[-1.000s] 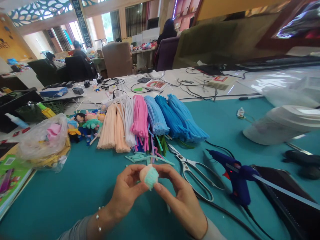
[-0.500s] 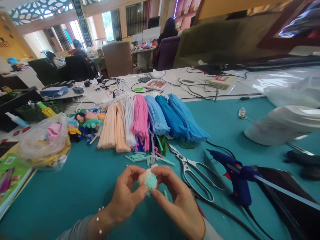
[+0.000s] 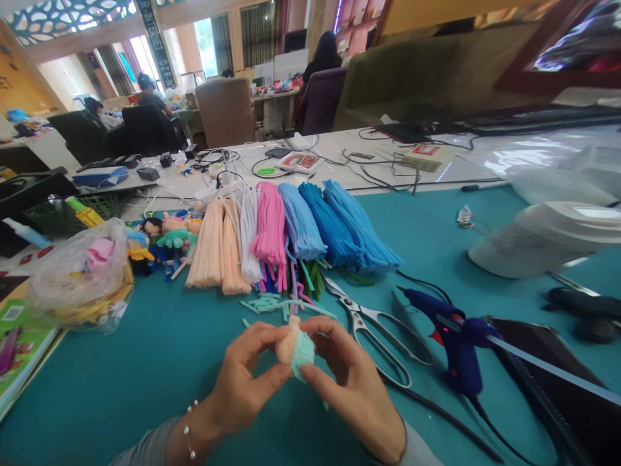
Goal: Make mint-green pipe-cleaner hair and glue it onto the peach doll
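Both my hands hold a small fuzzy ball (image 3: 297, 347) of peach and mint pipe cleaner just above the teal table mat (image 3: 145, 362). My left hand (image 3: 247, 378) pinches it from the left with thumb and fingers. My right hand (image 3: 352, 388) grips it from the right and below. Cut mint pipe-cleaner pieces (image 3: 272, 303) lie on the mat just beyond the ball.
Bundles of peach, white, pink and blue pipe cleaners (image 3: 291, 226) lie ahead. Scissors (image 3: 373, 330) and a blue glue gun (image 3: 453, 340) with its cord sit to the right. Small dolls (image 3: 167, 239) and a plastic bag (image 3: 80, 275) are at left, a white container (image 3: 548, 236) at right. People sit at far desks.
My hands turned the ball between the fingers; it now sits slightly right and lower, with the peach part more to the top left.
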Tool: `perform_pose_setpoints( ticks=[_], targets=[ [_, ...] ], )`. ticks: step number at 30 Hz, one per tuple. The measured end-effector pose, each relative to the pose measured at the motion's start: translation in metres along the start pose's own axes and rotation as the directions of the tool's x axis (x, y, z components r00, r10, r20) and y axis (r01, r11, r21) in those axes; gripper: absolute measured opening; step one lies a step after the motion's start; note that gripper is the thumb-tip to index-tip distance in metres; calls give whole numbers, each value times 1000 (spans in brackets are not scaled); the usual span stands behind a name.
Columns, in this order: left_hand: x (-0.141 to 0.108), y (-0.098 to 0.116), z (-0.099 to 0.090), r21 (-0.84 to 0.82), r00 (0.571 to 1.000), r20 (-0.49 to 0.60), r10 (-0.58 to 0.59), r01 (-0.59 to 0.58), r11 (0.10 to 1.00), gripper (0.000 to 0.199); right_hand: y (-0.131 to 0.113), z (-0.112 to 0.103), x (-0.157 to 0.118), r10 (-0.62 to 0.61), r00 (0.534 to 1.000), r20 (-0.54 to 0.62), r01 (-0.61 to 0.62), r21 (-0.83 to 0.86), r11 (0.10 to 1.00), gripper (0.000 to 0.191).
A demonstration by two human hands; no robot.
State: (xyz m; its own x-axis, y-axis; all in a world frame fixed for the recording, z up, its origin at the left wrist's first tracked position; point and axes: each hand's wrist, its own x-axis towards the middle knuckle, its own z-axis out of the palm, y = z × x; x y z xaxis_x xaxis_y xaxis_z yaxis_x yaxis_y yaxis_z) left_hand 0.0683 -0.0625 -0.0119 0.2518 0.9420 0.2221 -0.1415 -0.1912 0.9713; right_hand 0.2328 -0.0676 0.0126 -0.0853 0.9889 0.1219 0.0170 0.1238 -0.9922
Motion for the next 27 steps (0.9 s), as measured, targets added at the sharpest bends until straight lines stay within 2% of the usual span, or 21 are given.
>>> perform_pose_setpoints(
  ticks=[5, 14, 18, 24, 27],
  targets=[
    [0, 0, -1, 94, 1000, -3, 12, -11, 996, 28, -3, 0, 1, -25, 1000, 3, 25, -22, 999, 24],
    [-3, 1, 1, 155, 999, 3, 39, -39, 987, 26, -7, 4, 2, -55, 998, -31, 53, -74, 996, 23],
    [-2, 2, 1, 123, 999, -25, 39, -35, 992, 28, -4, 2, 2, -35, 999, -7, 35, -63, 997, 21],
    [0, 5, 1, 20, 997, -64, -45, 46, 999, 33, -5, 0, 0, 17, 995, 103, -17, 2, 1000, 28],
    [1, 6, 2, 10, 997, -65, -50, 51, 999, 33, -5, 2, 0, 0, 997, 81, 3, -28, 1000, 27]
  ],
)
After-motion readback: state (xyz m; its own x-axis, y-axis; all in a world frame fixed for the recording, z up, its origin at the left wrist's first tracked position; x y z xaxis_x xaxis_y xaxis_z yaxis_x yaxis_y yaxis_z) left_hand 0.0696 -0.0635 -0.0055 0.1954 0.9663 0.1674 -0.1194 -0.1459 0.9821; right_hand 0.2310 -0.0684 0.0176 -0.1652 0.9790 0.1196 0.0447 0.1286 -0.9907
